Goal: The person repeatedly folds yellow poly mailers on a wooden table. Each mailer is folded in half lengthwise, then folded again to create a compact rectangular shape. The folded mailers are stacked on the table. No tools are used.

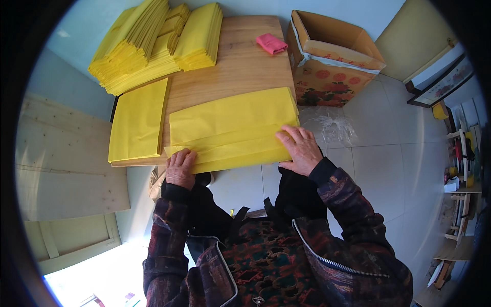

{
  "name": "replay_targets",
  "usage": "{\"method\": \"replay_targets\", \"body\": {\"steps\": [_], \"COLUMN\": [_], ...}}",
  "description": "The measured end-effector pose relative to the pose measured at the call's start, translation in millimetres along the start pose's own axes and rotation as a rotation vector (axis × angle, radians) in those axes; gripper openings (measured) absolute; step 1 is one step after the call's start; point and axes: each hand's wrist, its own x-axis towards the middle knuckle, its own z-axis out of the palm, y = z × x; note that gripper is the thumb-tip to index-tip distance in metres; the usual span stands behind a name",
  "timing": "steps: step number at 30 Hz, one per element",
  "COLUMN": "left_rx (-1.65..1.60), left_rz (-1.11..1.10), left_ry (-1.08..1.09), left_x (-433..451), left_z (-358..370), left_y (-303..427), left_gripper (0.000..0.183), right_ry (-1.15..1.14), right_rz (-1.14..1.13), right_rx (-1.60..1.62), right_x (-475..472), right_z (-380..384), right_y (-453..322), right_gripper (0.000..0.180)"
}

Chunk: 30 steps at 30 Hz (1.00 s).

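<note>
Wide yellow sheets [234,115], apparently paper, lie at the front of the wooden table, with a long folded strip along their near side. My left hand [180,169] grips the near left corner of this strip. At the right end, my right hand [301,149] has its fingers spread over the top and its thumb at the near edge. Both hands pinch the yellow layers, whose front hangs slightly past the table edge. What lies under my fingers is hidden. Left of the sheets rests a flat folded yellow stack [138,122].
Tall piles of folded yellow sheets [126,42] stand at the table's back left. A pink folded cloth [271,43] lies on the wooden table [245,50]. Beside it stands an open cardboard box [326,76]. Clear plastic [333,124] lies on the floor; shelves [460,184] line the right.
</note>
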Motion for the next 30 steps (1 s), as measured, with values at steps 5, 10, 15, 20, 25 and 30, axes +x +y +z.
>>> {"method": "replay_targets", "body": {"steps": [5, 10, 15, 20, 25, 30], "left_rx": [-0.031, -0.072, -0.107, -0.266, -0.393, -0.382], "left_rz": [0.046, 0.052, 0.034, -0.112, -0.190, -0.211], "left_ry": [0.054, 0.050, 0.082, -0.110, -0.201, -0.291], "left_x": [0.9, 3.9, 12.3, 30.4, 50.1, 59.5], "left_z": [-2.4, -9.1, -13.8, -24.2, -29.4, -31.6], "left_y": [-1.9, -0.5, -4.7, -16.7, -25.6, -27.6], "left_gripper": [0.042, 0.035, 0.025, 0.011, 0.013, 0.015], "right_ry": [0.005, -0.006, -0.034, -0.040, -0.008, -0.010], "right_rz": [-0.008, -0.039, -0.004, 0.030, 0.122, 0.167], "right_rx": [0.030, 0.060, 0.117, 0.266, 0.497, 0.561], "right_x": [0.2, 1.8, 9.3, 18.4, 29.0, 32.0], "right_z": [-1.0, -6.2, -13.6, -17.8, -17.9, -14.8], "right_y": [4.6, 8.4, 17.1, 30.9, 42.0, 46.0], "right_gripper": [0.078, 0.079, 0.075, 0.058, 0.037, 0.034]}}
